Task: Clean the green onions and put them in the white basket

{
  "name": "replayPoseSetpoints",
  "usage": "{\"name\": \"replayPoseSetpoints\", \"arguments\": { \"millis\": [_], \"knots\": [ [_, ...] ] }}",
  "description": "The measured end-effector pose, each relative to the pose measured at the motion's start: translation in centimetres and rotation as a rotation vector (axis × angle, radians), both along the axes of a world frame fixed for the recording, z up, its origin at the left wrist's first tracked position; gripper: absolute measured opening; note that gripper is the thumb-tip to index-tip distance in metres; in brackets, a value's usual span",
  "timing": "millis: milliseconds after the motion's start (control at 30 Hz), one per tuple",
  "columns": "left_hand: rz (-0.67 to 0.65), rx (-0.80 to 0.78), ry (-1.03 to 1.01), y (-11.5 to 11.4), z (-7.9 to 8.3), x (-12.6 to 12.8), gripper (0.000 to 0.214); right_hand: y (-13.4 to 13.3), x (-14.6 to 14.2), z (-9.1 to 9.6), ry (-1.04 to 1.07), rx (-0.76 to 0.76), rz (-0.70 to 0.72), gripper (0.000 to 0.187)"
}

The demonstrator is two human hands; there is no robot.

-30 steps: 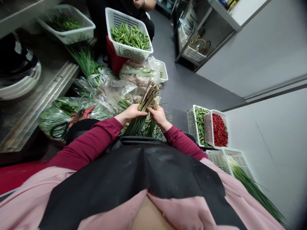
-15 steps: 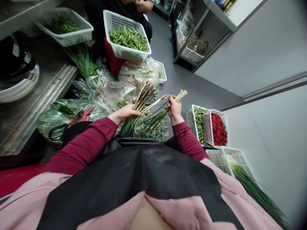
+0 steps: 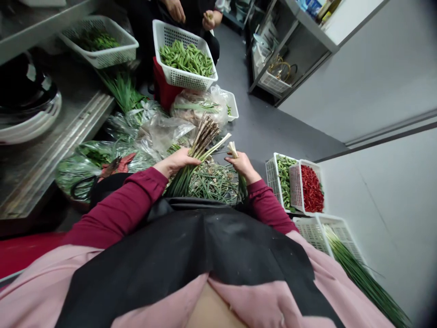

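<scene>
My left hand (image 3: 180,160) is closed round a thick bunch of long green stalks like garlic chives (image 3: 205,136); their brownish, dirty root ends point up and away, the green leaves hang toward my lap. A few paler, cleaner stems stick out of its right side. To the right, my right hand (image 3: 241,165) grips a smaller bunch of chives with clean white ends (image 3: 232,149), the green part hanging below the hand. The two bunches are apart. Between and below the hands lies a heap of green and dry trimmings (image 3: 215,182) on the floor.
A basket of green pods (image 3: 186,82) stands ahead, with another person's hands (image 3: 209,20) behind it. Baskets of green peppers (image 3: 277,177) and red chillies (image 3: 312,189) are at right, nearer me a basket with cleaned chives (image 3: 355,259). Plastic bags of greens (image 3: 99,159) lie left.
My right hand has moved left and slightly down, turning its bunch so the leaves hang down. A pale stem between the hands now sits closer against the left bunch. The other person's hands have separated.
</scene>
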State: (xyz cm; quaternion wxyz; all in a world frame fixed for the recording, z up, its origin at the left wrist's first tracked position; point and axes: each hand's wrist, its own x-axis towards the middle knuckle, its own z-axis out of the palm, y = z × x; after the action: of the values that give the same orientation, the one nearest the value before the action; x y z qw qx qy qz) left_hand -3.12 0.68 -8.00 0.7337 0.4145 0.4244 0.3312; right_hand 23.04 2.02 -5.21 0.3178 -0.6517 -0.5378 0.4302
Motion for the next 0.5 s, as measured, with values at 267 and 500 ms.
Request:
{"name": "replayPoseSetpoints", "arguments": {
  "millis": [267, 500],
  "knots": [
    [-0.099, -0.035, -0.006, -0.6, 0.3, 1.4, 0.036, -1.1, -5.7, -0.2, 0.538, -0.015, -0.1, 0.036],
    [-0.027, -0.163, -0.194, 0.7, -0.2, 0.3, 0.029, -0.6, -3.2, 0.8, 0.669, -0.025, -0.051, 0.04]
  ]
}}
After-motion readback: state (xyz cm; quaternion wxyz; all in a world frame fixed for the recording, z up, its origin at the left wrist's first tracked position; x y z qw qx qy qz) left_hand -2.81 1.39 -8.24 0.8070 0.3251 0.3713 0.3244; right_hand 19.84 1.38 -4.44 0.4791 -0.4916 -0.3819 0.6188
